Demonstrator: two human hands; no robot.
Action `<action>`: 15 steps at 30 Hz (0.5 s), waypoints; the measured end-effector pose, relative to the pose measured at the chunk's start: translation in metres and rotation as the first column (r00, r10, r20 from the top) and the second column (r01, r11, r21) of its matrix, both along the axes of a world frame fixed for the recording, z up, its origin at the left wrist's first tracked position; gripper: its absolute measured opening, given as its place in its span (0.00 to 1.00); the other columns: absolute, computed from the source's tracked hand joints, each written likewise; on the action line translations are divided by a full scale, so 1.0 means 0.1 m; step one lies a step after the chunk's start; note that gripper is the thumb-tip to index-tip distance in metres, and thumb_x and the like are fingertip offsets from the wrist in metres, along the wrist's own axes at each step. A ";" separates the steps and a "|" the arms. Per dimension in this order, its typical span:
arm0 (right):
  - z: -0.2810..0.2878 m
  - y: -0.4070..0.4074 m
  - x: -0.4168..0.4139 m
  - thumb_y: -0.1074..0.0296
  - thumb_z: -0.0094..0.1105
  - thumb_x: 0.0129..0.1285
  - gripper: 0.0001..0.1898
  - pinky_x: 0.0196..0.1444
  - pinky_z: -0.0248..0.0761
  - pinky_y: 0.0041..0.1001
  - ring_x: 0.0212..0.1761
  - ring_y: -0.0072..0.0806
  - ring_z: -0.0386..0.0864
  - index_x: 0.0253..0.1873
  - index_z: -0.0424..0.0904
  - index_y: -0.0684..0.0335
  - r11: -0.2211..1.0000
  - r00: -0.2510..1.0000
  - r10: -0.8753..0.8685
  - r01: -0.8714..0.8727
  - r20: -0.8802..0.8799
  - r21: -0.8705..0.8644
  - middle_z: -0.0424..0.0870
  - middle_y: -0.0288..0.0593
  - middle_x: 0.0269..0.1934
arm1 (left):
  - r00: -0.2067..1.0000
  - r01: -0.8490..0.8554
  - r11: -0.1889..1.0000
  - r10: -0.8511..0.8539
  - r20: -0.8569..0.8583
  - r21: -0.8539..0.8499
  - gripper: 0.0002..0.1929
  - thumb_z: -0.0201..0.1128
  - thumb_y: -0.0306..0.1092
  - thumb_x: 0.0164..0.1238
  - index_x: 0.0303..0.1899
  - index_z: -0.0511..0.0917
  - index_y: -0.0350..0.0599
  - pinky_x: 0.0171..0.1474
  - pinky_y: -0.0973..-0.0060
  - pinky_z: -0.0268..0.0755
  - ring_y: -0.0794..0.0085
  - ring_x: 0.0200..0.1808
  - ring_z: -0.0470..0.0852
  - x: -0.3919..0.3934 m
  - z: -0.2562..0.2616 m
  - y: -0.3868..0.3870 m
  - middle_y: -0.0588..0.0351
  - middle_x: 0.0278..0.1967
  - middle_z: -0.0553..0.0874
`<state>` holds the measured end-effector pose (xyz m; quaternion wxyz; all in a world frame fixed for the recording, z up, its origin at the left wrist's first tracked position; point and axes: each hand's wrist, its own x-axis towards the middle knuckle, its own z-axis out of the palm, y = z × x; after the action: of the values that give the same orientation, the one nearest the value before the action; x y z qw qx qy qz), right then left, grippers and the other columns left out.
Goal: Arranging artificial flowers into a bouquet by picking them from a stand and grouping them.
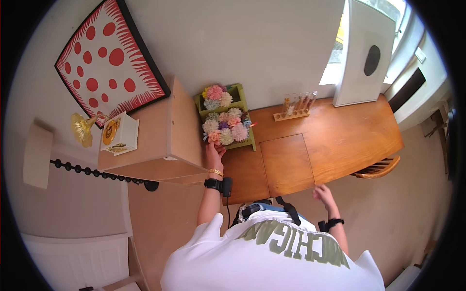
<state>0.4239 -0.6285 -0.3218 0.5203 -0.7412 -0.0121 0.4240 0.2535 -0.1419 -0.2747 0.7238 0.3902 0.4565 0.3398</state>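
Observation:
My left hand (215, 154) reaches up to the near left corner of a green wooden planter box (253, 143), its fingertips against the lowest pom-pom flowers. Whether they pinch a bloom or only touch it is hidden. Pink, white, purple and blue-grey artificial flowers (226, 125) fill the front tier. More blooms (215, 95) stand in the left of the rear tier, beside a dark compartment. My right hand (323, 194) hangs by the front edge of the wooden table (349, 127), loosely bent, with nothing visible in it.
Left of the planter stands a wooden cabinet (187, 127) bearing a small white gramophone (122, 132) with a gold horn. A framed red-dotted picture (98, 62) leans behind. Test tubes in a wooden rack (291, 115) stand at the table's back, and a chair (378, 169) is at its front right.

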 end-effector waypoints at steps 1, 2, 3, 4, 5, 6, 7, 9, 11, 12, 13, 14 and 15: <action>0.15 0.36 0.17 0.57 0.53 0.71 0.17 0.38 0.75 0.23 0.40 0.24 0.82 0.55 0.75 0.64 1.000 1.000 0.026 -0.026 0.016 -0.004 0.83 0.40 0.40 | 1.000 -0.011 1.000 0.011 -0.006 -0.009 0.14 0.53 0.47 0.71 0.42 0.73 0.47 0.42 0.71 0.76 0.69 0.38 0.82 0.01 -0.03 0.01 0.56 0.36 0.82; 0.33 0.69 0.31 0.52 0.50 0.72 0.22 0.45 0.73 0.25 0.48 0.26 0.80 0.59 0.73 0.63 0.992 0.995 0.090 -0.093 0.038 0.085 0.82 0.41 0.46 | 0.994 -0.102 0.994 0.101 0.043 0.037 0.15 0.52 0.49 0.72 0.42 0.74 0.47 0.47 0.70 0.73 0.71 0.42 0.81 0.02 -0.05 0.01 0.58 0.37 0.82; 0.48 1.04 0.41 0.46 0.48 0.72 0.26 0.53 0.72 0.28 0.55 0.28 0.78 0.63 0.72 0.62 0.982 0.989 0.131 -0.139 0.068 0.127 0.81 0.42 0.53 | 0.980 -0.191 0.980 0.188 0.062 0.046 0.16 0.50 0.50 0.72 0.41 0.75 0.48 0.51 0.69 0.71 0.73 0.45 0.79 0.02 -0.05 0.01 0.60 0.38 0.82; 0.62 1.38 0.49 0.44 0.44 0.73 0.29 0.59 0.67 0.30 0.61 0.29 0.73 0.66 0.69 0.62 0.963 0.985 0.174 -0.172 0.008 0.207 0.76 0.44 0.59 | 0.970 -0.204 0.979 0.203 0.133 -0.006 0.21 0.45 0.52 0.75 0.51 0.74 0.46 0.59 0.67 0.64 0.72 0.51 0.77 0.02 -0.04 0.02 0.60 0.46 0.81; 0.75 1.72 0.56 0.41 0.40 0.73 0.32 0.66 0.61 0.33 0.67 0.31 0.68 0.69 0.65 0.62 0.930 0.975 0.219 -0.201 -0.025 0.309 0.72 0.45 0.65 | 0.968 -0.200 0.979 0.194 0.161 0.025 0.21 0.45 0.52 0.75 0.51 0.74 0.46 0.59 0.67 0.64 0.72 0.51 0.77 0.04 -0.02 0.03 0.60 0.46 0.81; 0.84 2.05 0.60 0.39 0.38 0.73 0.34 0.68 0.57 0.34 0.71 0.32 0.62 0.71 0.62 0.61 0.907 0.967 0.241 -0.195 -0.080 0.374 0.68 0.46 0.68 | 0.944 -0.217 0.975 0.201 0.262 0.035 0.23 0.44 0.53 0.75 0.56 0.72 0.45 0.61 0.67 0.63 0.70 0.53 0.76 0.06 0.01 0.06 0.58 0.50 0.79; 0.92 2.38 0.61 0.37 0.36 0.72 0.36 0.71 0.53 0.34 0.74 0.33 0.57 0.73 0.58 0.60 0.873 0.958 0.261 -0.182 -0.120 0.452 0.64 0.46 0.71 | 0.907 -0.230 0.971 0.190 0.377 0.063 0.26 0.42 0.54 0.76 0.61 0.69 0.43 0.62 0.66 0.62 0.68 0.55 0.76 0.08 0.04 0.10 0.56 0.55 0.78; 1.03 2.99 0.60 0.33 0.35 0.70 0.39 0.73 0.47 0.41 0.77 0.34 0.49 0.75 0.53 0.56 0.875 0.943 0.256 -0.133 -0.211 0.466 0.58 0.43 0.74 | 0.913 -0.188 0.980 0.151 0.378 0.064 0.28 0.41 0.55 0.76 0.64 0.65 0.43 0.63 0.66 0.62 0.67 0.57 0.75 0.11 0.12 0.21 0.55 0.58 0.76; 1.12 3.43 0.56 0.30 0.35 0.68 0.40 0.72 0.44 0.48 0.77 0.34 0.50 0.75 0.53 0.52 0.903 0.922 0.293 -0.180 -0.252 0.391 0.58 0.40 0.74 | 0.909 -0.150 0.985 0.104 0.403 0.083 0.31 0.40 0.57 0.76 0.68 0.62 0.42 0.64 0.66 0.62 0.65 0.58 0.75 0.15 0.18 0.31 0.53 0.61 0.74; 1.15 3.59 0.50 0.30 0.35 0.68 0.40 0.72 0.44 0.48 0.77 0.34 0.50 0.75 0.53 0.52 0.890 0.916 0.322 -0.206 -0.241 0.406 0.58 0.40 0.74 | 0.918 -0.102 0.992 0.067 0.390 0.069 0.32 0.39 0.58 0.76 0.68 0.61 0.41 0.64 0.67 0.62 0.65 0.60 0.74 0.16 0.19 0.34 0.52 0.63 0.73; 1.18 3.76 0.45 0.28 0.35 0.66 0.43 0.72 0.43 0.49 0.76 0.36 0.50 0.76 0.51 0.53 0.900 0.895 0.308 -0.162 -0.325 0.406 0.55 0.41 0.74 | 0.923 -0.052 0.997 0.026 0.383 0.059 0.33 0.38 0.59 0.76 0.69 0.60 0.41 0.64 0.67 0.62 0.65 0.62 0.73 0.17 0.20 0.37 0.51 0.64 0.72; 1.21 3.90 0.42 0.26 0.35 0.65 0.45 0.73 0.42 0.50 0.76 0.38 0.50 0.77 0.48 0.54 0.907 0.867 0.293 -0.119 -0.404 0.404 0.53 0.42 0.75 | 0.921 -0.070 0.996 0.042 0.388 0.058 0.33 0.38 0.59 0.76 0.69 0.60 0.41 0.64 0.67 0.62 0.65 0.62 0.73 0.19 0.20 0.39 0.51 0.64 0.72; 1.23 3.99 0.38 0.26 0.35 0.65 0.45 0.73 0.42 0.50 0.76 0.38 0.50 0.77 0.48 0.54 0.905 0.865 0.306 -0.135 -0.396 0.404 0.53 0.42 0.75 | 0.925 -0.060 0.998 0.042 0.377 0.034 0.33 0.38 0.59 0.76 0.69 0.60 0.40 0.64 0.68 0.62 0.65 0.62 0.72 0.19 0.21 0.40 0.51 0.64 0.72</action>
<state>0.4614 -0.2291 -0.1987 0.5835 -0.5068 -0.0555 0.6321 0.2721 -0.1014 -0.2538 0.7798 0.3221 0.3115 0.4373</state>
